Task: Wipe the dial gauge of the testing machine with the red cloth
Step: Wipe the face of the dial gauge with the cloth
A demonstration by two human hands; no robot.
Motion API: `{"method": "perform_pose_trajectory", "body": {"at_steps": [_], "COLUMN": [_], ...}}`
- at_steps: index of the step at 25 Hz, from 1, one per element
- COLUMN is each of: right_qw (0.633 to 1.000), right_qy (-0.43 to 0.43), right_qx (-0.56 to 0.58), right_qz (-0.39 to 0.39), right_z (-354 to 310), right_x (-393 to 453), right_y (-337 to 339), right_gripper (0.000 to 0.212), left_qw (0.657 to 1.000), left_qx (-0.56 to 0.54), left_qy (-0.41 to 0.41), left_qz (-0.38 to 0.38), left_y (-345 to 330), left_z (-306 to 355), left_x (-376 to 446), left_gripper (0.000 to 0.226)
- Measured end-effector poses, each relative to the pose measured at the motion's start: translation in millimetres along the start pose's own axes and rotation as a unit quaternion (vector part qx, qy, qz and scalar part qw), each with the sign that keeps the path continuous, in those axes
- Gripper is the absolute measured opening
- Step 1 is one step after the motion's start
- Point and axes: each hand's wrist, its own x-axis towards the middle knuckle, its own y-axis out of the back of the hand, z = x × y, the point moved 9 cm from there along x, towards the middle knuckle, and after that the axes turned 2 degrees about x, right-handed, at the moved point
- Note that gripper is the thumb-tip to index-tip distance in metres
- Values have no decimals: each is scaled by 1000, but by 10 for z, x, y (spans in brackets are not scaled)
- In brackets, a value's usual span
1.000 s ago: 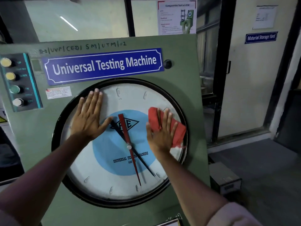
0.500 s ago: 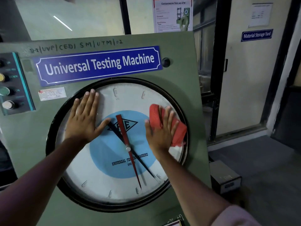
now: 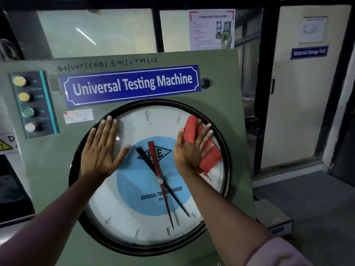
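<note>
A: How many hands are laid on the dial gauge (image 3: 134, 208)?

B: Two are counted. The left hand (image 3: 99, 150) is spread flat, nothing held, near ten o'clock on the glass, its fingertips reaching the black rim. The right hand (image 3: 192, 148) is pressed flat near two o'clock, with the red cloth (image 3: 209, 156) pinned beneath it.

A: Is the cloth gripped?

B: It is pressed against the glass under splayed fingers (image 3: 206, 132); one fold is seen lapped over the index finger, and the rest is bunched out towards three o'clock, touching the inner edge of the rim.

A: What is counted on the dial face?

B: Two pointers: one red pointer (image 3: 156, 164) and one black pointer (image 3: 178, 203), both crossed at the centre hub. The red tip is directed a little before six o'clock, the black tip nearer five. One blue disc is printed at the centre.

A: And on the machine panel (image 3: 221, 104)?

B: One blue nameplate (image 3: 132, 84) is fixed at twelve o'clock above the gauge. Four round buttons (image 3: 24, 97) are stacked in one column at about ten o'clock: two yellow, one green, one pale. One small sticker (image 3: 78, 115) is seen between that column and the gauge.
</note>
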Motion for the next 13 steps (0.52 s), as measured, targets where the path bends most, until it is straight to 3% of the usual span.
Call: {"method": "perform_pose_trajectory", "body": {"at_steps": [5, 8, 13], "right_qw": [981, 955, 838], "right_qy": [189, 290, 528], "right_qx": [-39, -52, -114], "right_qz": [-8, -9, -84], "right_z": [-1010, -1377, -1495], "right_x": [-186, -454, -1088], "right_y": [-240, -396, -635], "right_gripper": [76, 75, 74], "left_qw": [999, 989, 988], "left_qx": [13, -29, -59], "left_qy": [31, 140, 139], "left_qz": [4, 23, 5], "left_y": [69, 146, 168], "left_z": [-267, -495, -533], "left_x": [-281, -310, -313], "left_gripper": [83, 82, 79]}}
